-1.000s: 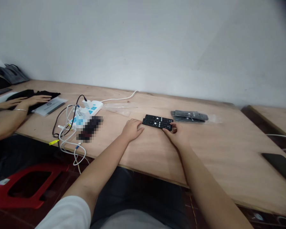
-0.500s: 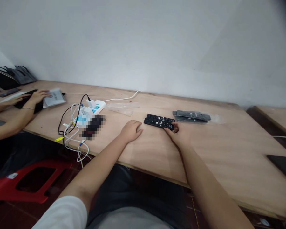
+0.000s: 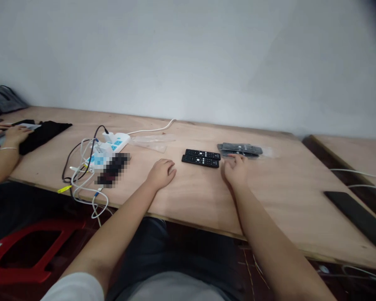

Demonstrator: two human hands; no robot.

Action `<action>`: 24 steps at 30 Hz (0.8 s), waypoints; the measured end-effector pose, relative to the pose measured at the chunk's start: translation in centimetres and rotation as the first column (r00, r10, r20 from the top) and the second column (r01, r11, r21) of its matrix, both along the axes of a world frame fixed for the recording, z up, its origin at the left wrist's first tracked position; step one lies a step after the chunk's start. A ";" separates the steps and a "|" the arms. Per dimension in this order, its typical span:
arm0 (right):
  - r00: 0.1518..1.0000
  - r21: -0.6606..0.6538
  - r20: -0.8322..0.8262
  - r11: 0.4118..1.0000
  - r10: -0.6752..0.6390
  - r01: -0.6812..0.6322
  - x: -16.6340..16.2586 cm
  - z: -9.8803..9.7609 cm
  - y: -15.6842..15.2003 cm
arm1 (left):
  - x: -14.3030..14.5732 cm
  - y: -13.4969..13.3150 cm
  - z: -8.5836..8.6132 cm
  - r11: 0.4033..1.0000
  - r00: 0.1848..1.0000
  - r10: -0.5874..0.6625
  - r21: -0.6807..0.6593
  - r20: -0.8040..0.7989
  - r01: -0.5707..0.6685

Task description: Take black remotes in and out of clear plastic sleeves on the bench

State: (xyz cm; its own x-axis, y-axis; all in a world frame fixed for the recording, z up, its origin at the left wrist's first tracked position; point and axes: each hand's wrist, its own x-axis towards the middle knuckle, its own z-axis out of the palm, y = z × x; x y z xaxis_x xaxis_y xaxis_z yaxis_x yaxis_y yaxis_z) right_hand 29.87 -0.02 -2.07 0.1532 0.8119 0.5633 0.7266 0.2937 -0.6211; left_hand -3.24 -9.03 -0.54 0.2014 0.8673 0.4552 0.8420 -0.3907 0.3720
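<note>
Two black remote controls [image 3: 201, 158] lie side by side on the plywood table [image 3: 278, 196]. My right hand [image 3: 236, 171] hovers just right of them, fingers spread, holding nothing, its fingertips near a clear plastic bag with more remotes [image 3: 240, 149]. My left hand [image 3: 160, 173] rests on the table left of the remotes, fingers loosely curled, with nothing in it.
A white power strip [image 3: 108, 148] with tangled cables sits at the left, beside a blurred dark object [image 3: 113, 168]. An empty clear bag [image 3: 152, 141] lies behind. Another person's hand [image 3: 6, 134] works on black cloth far left. A dark flat device [image 3: 357, 213] lies right. A red stool [image 3: 25, 251] stands below.
My right hand has let go of the front remote and moved right toward the bagged remotes. The remotes now lie flat on the table. The view shifted slightly.
</note>
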 end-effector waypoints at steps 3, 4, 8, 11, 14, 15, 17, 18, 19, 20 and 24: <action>0.990 0.007 0.129 0.998 -0.063 0.063 2.4 0.9 2.0 | 0.0 0.1 -0.2 1.000 1.000 0.007 0.015 0.008 -0.007; 0.979 -0.015 0.192 0.997 -0.070 0.074 3.2 1.2 2.7 | 0.0 0.1 -0.2 1.000 1.000 0.009 0.018 0.009 -0.009; 0.894 -0.130 0.444 0.983 -0.059 0.129 5.6 2.3 5.1 | 0.0 0.2 -0.2 1.000 1.000 0.011 0.019 0.013 -0.011; 0.834 -0.204 0.548 0.956 -0.068 0.212 6.3 3.0 6.2 | 0.0 0.2 -0.3 1.000 1.000 0.017 0.013 0.019 -0.017; 0.800 -0.249 0.598 0.940 -0.042 0.235 6.8 3.3 7.1 | 0.0 0.1 -0.3 1.000 0.999 0.017 0.001 0.027 -0.017; 0.792 -0.252 0.610 0.939 -0.033 0.233 7.1 3.3 7.5 | 0.0 0.1 -0.2 1.000 0.999 0.016 -0.001 0.029 -0.016; 0.776 -0.222 0.630 0.953 -0.023 0.208 7.8 3.1 8.2 | 0.1 0.1 0.0 1.000 0.999 0.018 -0.002 0.033 -0.018; 0.771 -0.199 0.636 0.961 -0.021 0.190 8.1 2.9 8.5 | 0.1 0.0 0.0 1.000 0.999 0.020 -0.005 0.033 -0.020; 0.764 -0.181 0.645 0.967 -0.019 0.177 8.4 2.8 8.7 | 0.1 0.0 0.1 1.000 0.999 0.021 -0.011 0.032 -0.021; 0.758 -0.165 0.652 0.973 -0.017 0.164 8.6 2.6 8.9 | 0.1 0.0 0.2 1.000 0.999 0.022 -0.018 0.031 -0.022; 0.791 -0.039 0.608 0.992 -0.071 0.119 8.4 2.0 8.1 | 0.1 0.0 0.3 0.999 0.999 0.022 -0.037 0.032 -0.021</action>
